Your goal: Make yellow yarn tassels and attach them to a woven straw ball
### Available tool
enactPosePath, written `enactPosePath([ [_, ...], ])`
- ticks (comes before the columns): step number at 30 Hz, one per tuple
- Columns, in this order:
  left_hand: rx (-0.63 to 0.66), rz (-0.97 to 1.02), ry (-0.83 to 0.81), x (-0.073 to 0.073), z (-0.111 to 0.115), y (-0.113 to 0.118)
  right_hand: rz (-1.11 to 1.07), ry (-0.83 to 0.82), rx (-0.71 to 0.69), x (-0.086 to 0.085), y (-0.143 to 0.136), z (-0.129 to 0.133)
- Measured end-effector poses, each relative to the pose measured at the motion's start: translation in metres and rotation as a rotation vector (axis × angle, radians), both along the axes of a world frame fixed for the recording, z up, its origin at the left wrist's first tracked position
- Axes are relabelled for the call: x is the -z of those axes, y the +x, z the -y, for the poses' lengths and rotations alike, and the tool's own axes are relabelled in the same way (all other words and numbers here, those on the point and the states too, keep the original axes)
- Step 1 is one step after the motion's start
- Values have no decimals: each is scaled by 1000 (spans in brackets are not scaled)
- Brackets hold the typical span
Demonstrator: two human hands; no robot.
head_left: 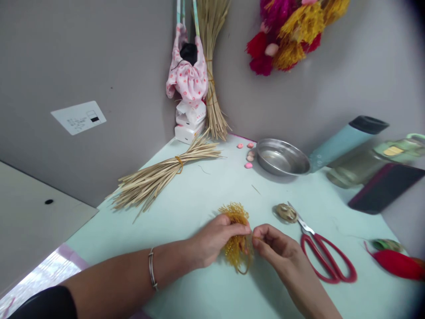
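Note:
A yellow yarn tassel (235,254) with frayed looped strands is pinched between the thumb and fingers of my left hand (212,239), just above the table. Close to its right side, my right hand (282,252) has thumb and index finger pressed together on a thin strand, too small to make out clearly. The fingertips of both hands are a small gap apart. Some tassel strands hang below my left fingers, ending in a loop. Red-handled scissors (327,257) lie right of my right hand, their tip beside a small tan bundle (286,213).
A tied straw bundle (162,173) lies at the back left. Behind are a metal bowl (282,157), pink beads (249,165), a blue tumbler (345,141), a bottle (352,168) and a phone (387,188). Red yarn (398,264) lies at the right.

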State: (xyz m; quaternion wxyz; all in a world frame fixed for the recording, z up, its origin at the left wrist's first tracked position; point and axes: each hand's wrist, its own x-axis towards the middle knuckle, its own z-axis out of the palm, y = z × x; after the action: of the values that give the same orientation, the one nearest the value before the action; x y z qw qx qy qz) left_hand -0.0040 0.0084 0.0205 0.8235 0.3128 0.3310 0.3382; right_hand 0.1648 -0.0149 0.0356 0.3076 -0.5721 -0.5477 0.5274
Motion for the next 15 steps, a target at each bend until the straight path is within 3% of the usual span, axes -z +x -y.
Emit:
enactPosePath([
  [7,-25,-44,100,6,3,5,-80,13,-44,0,-5,-1],
  [12,-31,-113,116,8,5,5,-144,12,74,-4,-7,-1],
  [15,-63,-153,82,7,5,5,-51,125,96,-5,-6,3],
])
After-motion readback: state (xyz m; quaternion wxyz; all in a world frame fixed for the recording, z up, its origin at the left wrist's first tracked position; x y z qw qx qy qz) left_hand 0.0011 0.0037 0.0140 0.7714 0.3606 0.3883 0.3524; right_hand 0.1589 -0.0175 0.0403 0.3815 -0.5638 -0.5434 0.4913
